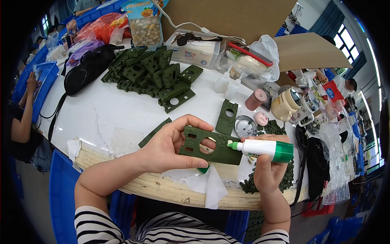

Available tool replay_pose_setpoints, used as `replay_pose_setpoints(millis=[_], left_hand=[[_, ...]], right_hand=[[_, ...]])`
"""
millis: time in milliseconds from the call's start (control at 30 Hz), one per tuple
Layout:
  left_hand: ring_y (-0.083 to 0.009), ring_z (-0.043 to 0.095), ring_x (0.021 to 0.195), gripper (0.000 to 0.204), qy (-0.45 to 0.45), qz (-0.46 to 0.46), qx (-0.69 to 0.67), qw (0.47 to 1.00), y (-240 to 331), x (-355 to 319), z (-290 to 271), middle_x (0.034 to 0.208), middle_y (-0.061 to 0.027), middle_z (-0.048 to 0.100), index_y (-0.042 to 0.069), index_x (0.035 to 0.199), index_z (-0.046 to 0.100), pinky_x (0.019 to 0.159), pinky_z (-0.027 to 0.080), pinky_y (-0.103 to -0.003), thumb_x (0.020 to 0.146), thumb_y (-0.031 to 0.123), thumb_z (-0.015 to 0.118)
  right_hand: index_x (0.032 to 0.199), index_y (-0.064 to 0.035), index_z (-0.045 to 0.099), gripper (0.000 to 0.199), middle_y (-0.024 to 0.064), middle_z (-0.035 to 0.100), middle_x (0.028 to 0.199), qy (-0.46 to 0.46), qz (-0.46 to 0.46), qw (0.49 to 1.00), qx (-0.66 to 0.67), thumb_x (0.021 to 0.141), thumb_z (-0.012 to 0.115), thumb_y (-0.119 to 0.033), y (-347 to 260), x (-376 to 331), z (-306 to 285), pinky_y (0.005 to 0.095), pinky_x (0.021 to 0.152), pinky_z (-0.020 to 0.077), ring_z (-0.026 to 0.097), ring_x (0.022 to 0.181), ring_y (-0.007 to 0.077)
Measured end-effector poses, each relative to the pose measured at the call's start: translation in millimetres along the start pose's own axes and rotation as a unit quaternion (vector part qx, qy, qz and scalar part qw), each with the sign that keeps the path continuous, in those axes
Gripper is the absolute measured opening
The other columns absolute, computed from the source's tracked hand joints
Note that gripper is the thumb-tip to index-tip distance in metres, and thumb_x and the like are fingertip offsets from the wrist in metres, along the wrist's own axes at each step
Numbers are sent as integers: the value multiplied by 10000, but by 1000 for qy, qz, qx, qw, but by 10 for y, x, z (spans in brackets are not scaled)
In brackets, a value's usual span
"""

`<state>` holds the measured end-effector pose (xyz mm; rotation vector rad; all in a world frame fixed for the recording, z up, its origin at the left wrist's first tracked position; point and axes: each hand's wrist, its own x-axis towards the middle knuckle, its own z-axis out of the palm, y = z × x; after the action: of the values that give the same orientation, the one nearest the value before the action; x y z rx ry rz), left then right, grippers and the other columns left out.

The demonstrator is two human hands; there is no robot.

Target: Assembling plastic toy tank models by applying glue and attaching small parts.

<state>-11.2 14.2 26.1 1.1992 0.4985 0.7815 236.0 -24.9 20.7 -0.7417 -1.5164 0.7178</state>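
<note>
My left hand (172,142) grips a flat dark green plastic part (221,151) by its left end, thumb along the near edge. The part has a large round hole and smaller square cut-outs. My right hand (269,175) is wrapped around a white glue bottle (254,148) with a green base and green nozzle. The nozzle tip meets the part right of the hole, beside a small pale patch. Just beyond lies a similar green part (226,117) on the table. Another green piece (155,132) lies partly behind my left hand.
A heap of green parts (150,73) covers the far middle of the white table (93,118). Small green pieces (286,179) lie at right, near a round metal dish (245,127) and mugs (284,105). White tissue (209,187) hangs over the front edge. A black pouch (89,69) lies far left.
</note>
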Motion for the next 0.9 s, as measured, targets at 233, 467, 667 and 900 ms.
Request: replay_pose_setpoints(millis=[233, 467, 667, 900], left_hand=[[-170, 620, 1040, 644, -4, 20, -16, 1000, -67, 6, -16, 1200, -138, 568, 49, 1252, 415, 879, 534, -293, 719, -84, 751], [-185, 606, 1055, 808, 9, 37, -120, 992, -54, 31, -62, 1258, -116, 541, 57, 1407, 298, 770, 541, -272, 820, 427, 712], [-211, 569, 1038, 880, -84, -54, -161, 982, -128, 28, -41, 1147, -114, 551, 30, 1482, 148, 941, 479, -437, 900, 661, 340], [-305, 522, 1151, 712, -194, -128, -215, 948, -233, -23, 125, 1350, -225, 421, 83, 1497, 117, 1010, 420, -492, 974, 534, 289]], right_hand=[[1092, 2, 451, 373, 123, 558, 1027, 23, 68, 991, 116, 918, 613, -285, -30, 33, 27, 400, 866, 508, 639, 966, 263], [1080, -6, 452, 412, 126, 583, 988, -1, 124, 975, 185, 903, 622, -338, -11, 12, 43, 383, 829, 512, 636, 940, 235], [1050, -9, 459, 469, 145, 582, 928, 9, 80, 986, 144, 875, 655, -398, -43, -19, 40, 364, 793, 522, 643, 896, 254], [1068, -17, 425, 509, 152, 573, 958, -26, 56, 997, 45, 890, 600, -460, -60, -27, 114, 416, 811, 533, 622, 908, 270]])
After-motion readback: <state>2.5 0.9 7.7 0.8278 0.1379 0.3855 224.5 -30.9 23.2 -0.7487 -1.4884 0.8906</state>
